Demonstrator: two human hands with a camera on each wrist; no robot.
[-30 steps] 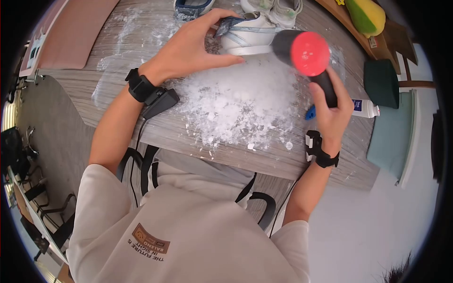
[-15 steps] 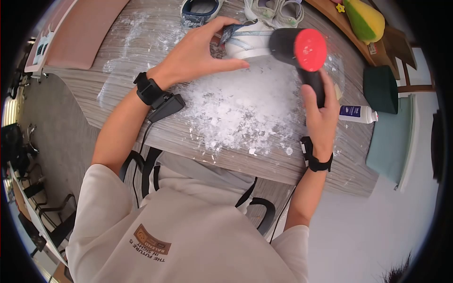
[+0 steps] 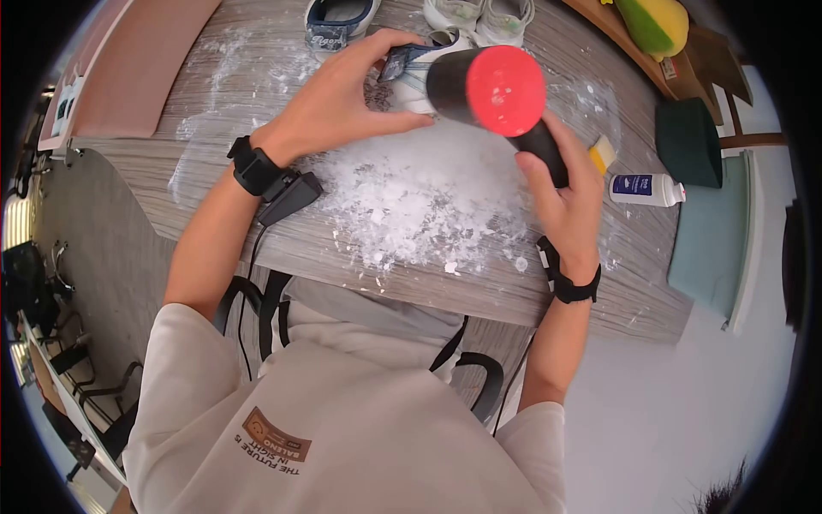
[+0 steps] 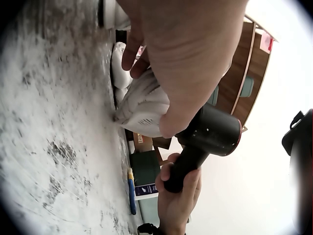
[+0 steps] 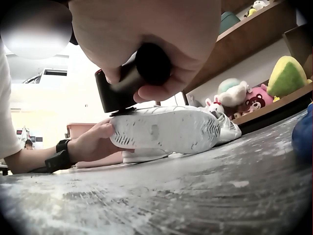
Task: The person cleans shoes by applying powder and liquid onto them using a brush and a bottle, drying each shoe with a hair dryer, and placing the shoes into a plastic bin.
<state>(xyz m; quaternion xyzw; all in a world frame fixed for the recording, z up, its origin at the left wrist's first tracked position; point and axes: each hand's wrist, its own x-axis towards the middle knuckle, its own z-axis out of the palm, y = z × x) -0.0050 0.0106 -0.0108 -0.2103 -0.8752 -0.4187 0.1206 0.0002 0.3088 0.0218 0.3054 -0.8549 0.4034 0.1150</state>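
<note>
My left hand (image 3: 330, 101) grips one end of a white shoe (image 3: 413, 96), its thumb low against the sole side. The right wrist view shows the shoe (image 5: 166, 129) tilted on its side, its pale, marked sole facing the camera. In my right hand (image 3: 572, 201) is the handle of a black device (image 3: 450, 84) with a round red end, which hides much of the shoe in the head view. The device's dark front (image 5: 117, 90) lies against or just above the shoe's upper; contact is unclear. White powder (image 3: 419, 201) covers the tabletop below.
Other shoes (image 3: 342, 30) stand at the far edge. To the right lie a white bottle (image 3: 642, 189), a yellow-and-white sponge (image 3: 603, 154) and a dark green container (image 3: 687, 141). A wooden shelf with plush toys (image 5: 288, 77) borders the far right. A cable hangs from each wrist.
My right hand has moved the device leftward along the shoe, uncovering the sponge and more of the bottle. My left hand keeps its grip, and the whole head view has shifted slightly.
</note>
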